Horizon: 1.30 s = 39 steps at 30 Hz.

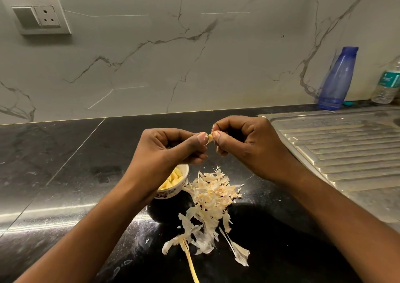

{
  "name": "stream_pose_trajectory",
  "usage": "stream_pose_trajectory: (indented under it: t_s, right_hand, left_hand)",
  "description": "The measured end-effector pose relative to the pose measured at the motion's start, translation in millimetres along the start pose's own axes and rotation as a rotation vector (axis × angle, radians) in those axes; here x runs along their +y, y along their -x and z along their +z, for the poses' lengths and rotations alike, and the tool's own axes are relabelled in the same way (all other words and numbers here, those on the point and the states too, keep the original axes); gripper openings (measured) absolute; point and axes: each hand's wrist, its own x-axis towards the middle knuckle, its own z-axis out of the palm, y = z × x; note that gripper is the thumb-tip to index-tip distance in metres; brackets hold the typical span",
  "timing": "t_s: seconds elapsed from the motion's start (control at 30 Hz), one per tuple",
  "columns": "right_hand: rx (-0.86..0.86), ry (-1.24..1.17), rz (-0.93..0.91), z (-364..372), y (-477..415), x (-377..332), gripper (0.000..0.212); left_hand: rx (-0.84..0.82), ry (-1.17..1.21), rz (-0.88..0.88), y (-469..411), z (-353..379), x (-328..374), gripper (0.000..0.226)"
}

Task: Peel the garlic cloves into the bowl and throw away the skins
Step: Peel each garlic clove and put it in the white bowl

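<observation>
Two hands are seen above the dark table (65, 174), raised clear of it and brought together thumb to thumb. One garlic clove (210, 138) is pinched between them: it is held by the thumb and curled fingers of the left hand (173, 148) on one side and by the thumb and curled fingers of the right hand (244, 146) on the other. Only a pale yellow sliver of the clove is shown between the two thumb tips, so its long axis and its pointed end cannot be told.

One small bowl (172, 194) is set on the table under the left wrist and is partly covered by it. Several peeled cloves (173, 179) are heaped inside; their number cannot be counted. Just beside the bowl, on its right, one loose pile of papery skins (212, 198) is spread on the table. One long yellowish stalk (191, 263) is laid out from the pile, its long axis pointed at the near edge.

Two bottles are stood against the marbled wall, one blue (337, 79) and one clear (386, 83), with one teal cap (348, 103) between their bases. One ribbed steel drainboard (346, 148) is fitted at the right, and one wall socket (39, 15) is mounted at the upper left
</observation>
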Motion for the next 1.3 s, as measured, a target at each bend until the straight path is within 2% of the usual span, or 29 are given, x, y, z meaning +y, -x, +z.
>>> stream_pose_trajectory:
  t_s: [0.13, 0.27, 0.53, 0.87, 1.0, 1.3]
  right_hand:
    - [-0.058, 0.134, -0.056, 9.2, -0.1, -1.1, 0.006]
    - [-0.075, 0.167, -0.063, 11.0, -0.5, -0.3, 0.007]
    - [-0.035, 0.102, 0.006, 6.6, -1.2, 0.5, 0.007]
    - [0.019, -0.018, 0.001, -1.7, 0.0, 2.9, 0.005]
    - [0.015, -0.052, -0.019, -6.2, 1.4, 4.6, 0.014]
    - [-0.112, 0.077, -0.143, -9.1, -1.3, 5.7, 0.035]
  left_hand:
    - [-0.003, -0.013, 0.005, 1.4, 3.6, -0.8, 0.028]
    - [-0.006, 0.048, -0.016, 1.6, 4.2, -0.5, 0.026]
    - [0.019, 0.219, -0.066, 0.1, 1.4, 0.9, 0.03]
    - [0.043, 0.237, -0.075, -1.4, -1.8, 1.4, 0.034]
    - [0.047, 0.186, -0.088, -1.2, -2.6, 1.3, 0.034]
    - [0.028, 0.124, -0.134, 0.2, -2.0, 2.8, 0.04]
